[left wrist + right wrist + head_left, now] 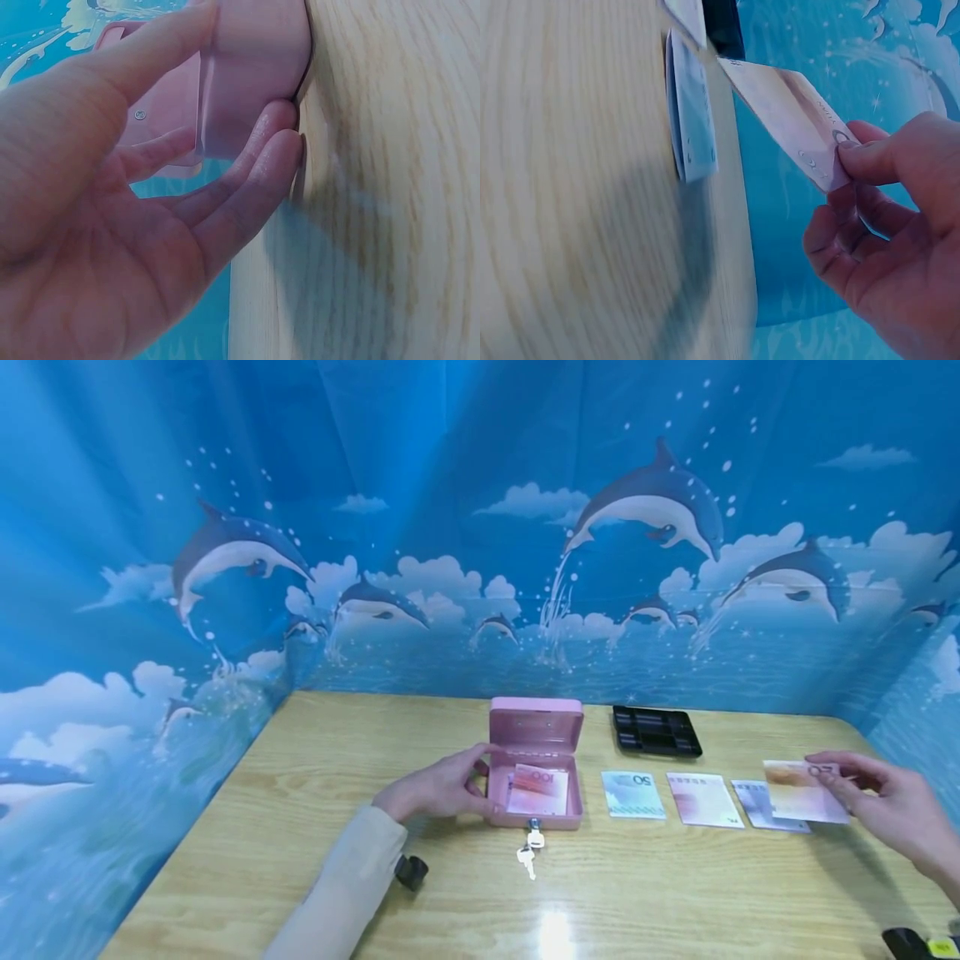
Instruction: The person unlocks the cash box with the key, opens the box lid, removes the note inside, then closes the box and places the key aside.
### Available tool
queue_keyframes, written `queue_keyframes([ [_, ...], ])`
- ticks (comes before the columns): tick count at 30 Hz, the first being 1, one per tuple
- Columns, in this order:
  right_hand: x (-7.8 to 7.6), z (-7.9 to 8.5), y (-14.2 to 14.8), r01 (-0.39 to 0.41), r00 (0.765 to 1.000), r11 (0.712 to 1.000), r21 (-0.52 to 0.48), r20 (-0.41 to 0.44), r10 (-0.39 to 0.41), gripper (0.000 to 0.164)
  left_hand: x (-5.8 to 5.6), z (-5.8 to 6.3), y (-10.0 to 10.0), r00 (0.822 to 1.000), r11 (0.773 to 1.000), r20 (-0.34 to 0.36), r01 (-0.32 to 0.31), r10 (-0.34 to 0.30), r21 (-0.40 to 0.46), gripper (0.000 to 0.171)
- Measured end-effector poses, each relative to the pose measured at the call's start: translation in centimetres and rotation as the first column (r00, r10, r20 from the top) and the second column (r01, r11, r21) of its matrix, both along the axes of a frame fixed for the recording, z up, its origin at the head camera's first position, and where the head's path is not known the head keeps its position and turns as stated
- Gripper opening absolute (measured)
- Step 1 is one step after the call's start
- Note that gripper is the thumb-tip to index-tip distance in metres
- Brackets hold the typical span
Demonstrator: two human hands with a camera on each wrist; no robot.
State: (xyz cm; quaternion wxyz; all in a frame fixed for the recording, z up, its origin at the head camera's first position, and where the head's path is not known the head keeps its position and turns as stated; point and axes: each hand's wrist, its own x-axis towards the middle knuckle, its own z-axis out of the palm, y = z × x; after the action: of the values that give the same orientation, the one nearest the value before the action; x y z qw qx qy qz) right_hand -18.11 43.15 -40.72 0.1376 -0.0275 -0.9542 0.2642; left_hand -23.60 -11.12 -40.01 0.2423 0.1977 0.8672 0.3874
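A pink cash box (501, 814) stands open at the middle of the wooden table (300, 793), its lid upright, a reddish 100 banknote (540, 789) lying inside. Keys (529, 852) hang from its front lock. My left hand (480, 777) rests against the box's left wall, fingers (270, 150) fairly straight and thumb along the rim of the box (255, 67). At the right, my right hand (825, 774) pinches an orange banknote (798, 793) by its corner above the table; in the right wrist view the note (787, 112) slopes up from the hand (847, 157).
To the right of the box lie three notes in a row: a blue 20 (632, 794), a pink one (703, 799) and a grey-blue one (752, 800), seen also as the flat note (694, 112). A black coin tray (656, 731) sits behind them. Dolphin-print curtains enclose the table.
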Motion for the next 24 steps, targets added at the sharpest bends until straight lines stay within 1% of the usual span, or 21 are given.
queue_keyframes([
  [4, -0.5, -0.4, 0.8, -0.002, 1.0, 1.0, 0.024, 0.01, 0.002, 0.027, 0.0, 0.1, 0.0, 1.0, 1.0, -0.002, 0.004, -0.004, -0.001, 0.09],
  [9, -0.9, -0.7, 2.0, 0.018, 1.0, 0.998, 0.058, 0.012, -0.019, 0.024, -0.1, 0.0, 0.0, 1.0, 1.0, -0.008, 0.009, -0.009, -0.005, 0.09],
  [14, -1.0, -1.0, 3.1, -0.016, 0.999, 0.997, 0.072, -0.045, 0.019, 0.016, -0.1, 0.0, 0.0, 1.0, 1.0, -0.015, 0.011, -0.011, -0.015, 0.09],
  [17, -1.1, -1.2, 3.6, -0.023, 0.996, 0.996, 0.09, -0.083, 0.031, 0.011, 0.0, 0.1, 0.0, 1.0, 1.0, -0.009, 0.01, -0.01, -0.006, 0.09],
  [21, -1.2, -1.6, 4.1, -0.025, 0.991, 0.992, 0.12, -0.126, 0.04, 0.012, 0.0, 0.1, -0.1, 1.0, 1.0, -0.001, 0.006, -0.006, 0.003, 0.091],
  [24, -1.4, -1.9, 4.6, -0.045, 0.985, 0.991, 0.127, -0.162, 0.066, 0.011, 0.0, 0.0, 0.0, 1.0, 1.0, -0.004, 0.007, -0.007, -0.001, 0.091],
])
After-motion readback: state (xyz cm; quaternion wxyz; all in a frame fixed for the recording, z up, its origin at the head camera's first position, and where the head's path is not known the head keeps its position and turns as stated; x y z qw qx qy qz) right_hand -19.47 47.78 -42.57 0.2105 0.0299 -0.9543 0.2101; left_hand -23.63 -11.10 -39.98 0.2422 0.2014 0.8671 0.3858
